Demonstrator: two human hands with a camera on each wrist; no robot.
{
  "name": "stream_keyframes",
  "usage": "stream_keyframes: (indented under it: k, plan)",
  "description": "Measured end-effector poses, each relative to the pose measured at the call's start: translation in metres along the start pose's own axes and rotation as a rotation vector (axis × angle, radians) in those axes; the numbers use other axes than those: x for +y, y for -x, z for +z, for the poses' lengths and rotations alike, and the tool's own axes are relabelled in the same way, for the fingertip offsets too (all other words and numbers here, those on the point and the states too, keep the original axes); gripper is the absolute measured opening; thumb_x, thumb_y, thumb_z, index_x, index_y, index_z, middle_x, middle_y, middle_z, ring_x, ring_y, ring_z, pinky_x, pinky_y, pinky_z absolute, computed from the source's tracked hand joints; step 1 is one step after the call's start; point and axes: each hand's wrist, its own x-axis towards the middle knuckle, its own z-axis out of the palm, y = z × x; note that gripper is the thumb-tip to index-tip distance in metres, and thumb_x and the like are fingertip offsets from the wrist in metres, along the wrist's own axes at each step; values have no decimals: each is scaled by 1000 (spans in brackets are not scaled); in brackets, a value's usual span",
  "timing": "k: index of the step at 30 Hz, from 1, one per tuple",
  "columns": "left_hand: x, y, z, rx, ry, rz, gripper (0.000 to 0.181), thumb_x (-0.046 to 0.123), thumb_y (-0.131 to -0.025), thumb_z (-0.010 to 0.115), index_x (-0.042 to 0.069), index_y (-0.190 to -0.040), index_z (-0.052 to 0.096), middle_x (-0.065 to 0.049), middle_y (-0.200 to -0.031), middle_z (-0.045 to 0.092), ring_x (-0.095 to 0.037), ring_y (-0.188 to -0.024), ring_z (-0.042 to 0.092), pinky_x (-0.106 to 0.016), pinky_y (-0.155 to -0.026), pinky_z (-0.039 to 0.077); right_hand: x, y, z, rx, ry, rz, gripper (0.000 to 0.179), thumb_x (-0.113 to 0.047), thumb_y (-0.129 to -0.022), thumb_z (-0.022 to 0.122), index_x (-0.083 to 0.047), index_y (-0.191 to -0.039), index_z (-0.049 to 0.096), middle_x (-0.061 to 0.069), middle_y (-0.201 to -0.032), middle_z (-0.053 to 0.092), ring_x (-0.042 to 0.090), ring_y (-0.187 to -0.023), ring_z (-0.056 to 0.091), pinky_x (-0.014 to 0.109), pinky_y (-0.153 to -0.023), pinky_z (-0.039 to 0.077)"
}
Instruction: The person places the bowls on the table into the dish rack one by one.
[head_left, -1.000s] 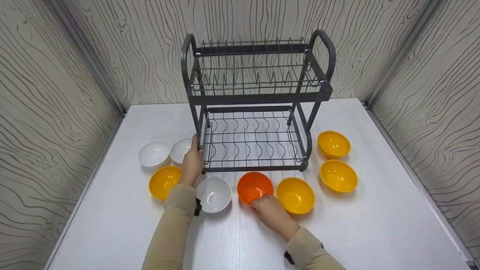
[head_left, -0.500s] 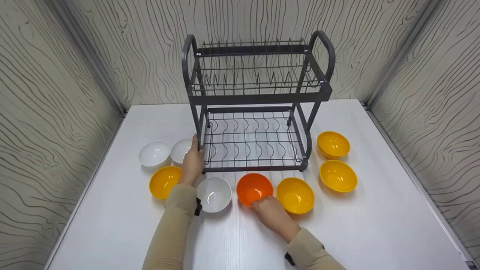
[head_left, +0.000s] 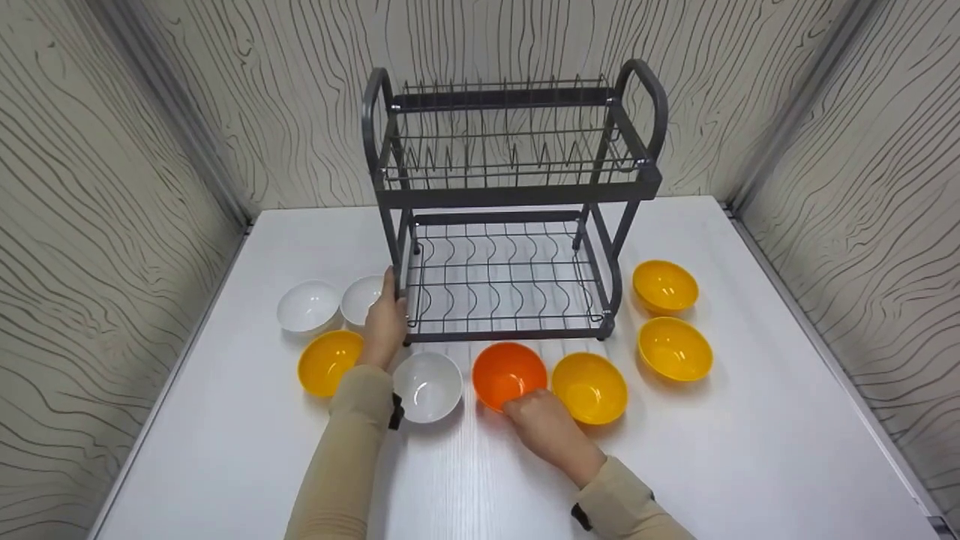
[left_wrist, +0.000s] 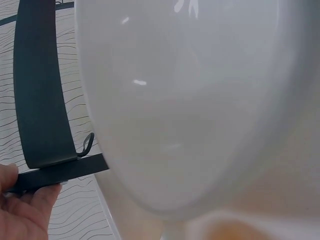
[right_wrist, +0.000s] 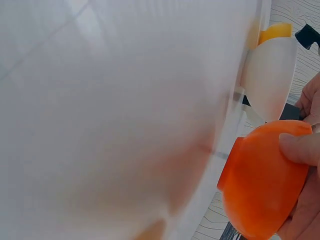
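My left hand grips the left front upright of a dark two-tier dish rack. In the left wrist view, the fingers and thumb close round a dark bar of the rack. My right hand pinches the near rim of an orange bowl in front of the rack. The right wrist view shows the thumb on the bowl's outside, with other fingers at its rim. A white bowl lies left of the orange one, and a yellow bowl lies right of it.
Two more yellow bowls stand right of the rack. On the left are two white bowls, one partly behind my left hand, and a yellow bowl. Patterned panels enclose the white table at the back and sides.
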Motion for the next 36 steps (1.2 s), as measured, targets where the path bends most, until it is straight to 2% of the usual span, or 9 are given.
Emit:
stream_keyframes:
  k: [9,15,21,27,33,36]
  plan:
    - [-1,1,1,10,8,5,61,16,-99,40,19,-150,7,-16,-129,56,-26,-87,60,-37,-78,53,-3,-2,-8,33,1,-4,9,-16,-84,65,-15,-76,67,-4,-61,63,9,-55,48,22,-60,48]
    - [-1,3,0,18,23,11,59,13,-98,39,13,-149,10,-19,-133,51,-31,-112,57,-42,-97,46,-3,-2,-10,74,-15,-16,10,-15,-84,65,-15,-73,66,-5,-59,61,9,-55,49,22,-60,48]
    - [4,5,0,8,142,-17,59,6,-96,40,11,-149,14,-18,-140,45,-29,-126,46,-42,-106,38,-4,-5,-16,49,-43,-2,8,-16,-85,64,-15,-78,67,-5,-61,62,9,-57,49,22,-63,48]
    - [10,14,2,100,288,-14,44,7,-95,43,1,-137,36,-20,-135,48,-31,-125,47,-43,-107,37,-4,-9,-22,62,-46,-16,7,-16,-85,65,-15,-79,67,-5,-63,64,9,-58,50,23,-64,49]
    - [24,26,0,158,345,-46,44,7,-94,44,-5,-136,37,-23,-137,45,-32,-126,45,-42,-107,37,0,-13,-28,91,-22,-50,11,-16,-87,63,-15,-77,65,-7,-58,58,8,-57,45,21,-63,47]
    - [32,33,2,199,369,-45,41,3,-91,46,-8,-131,43,-25,-136,43,-34,-127,42,-42,-108,35,3,-16,-31,111,-11,-66,11,-14,-86,63,-15,-76,65,-7,-58,57,7,-57,45,21,-63,47]
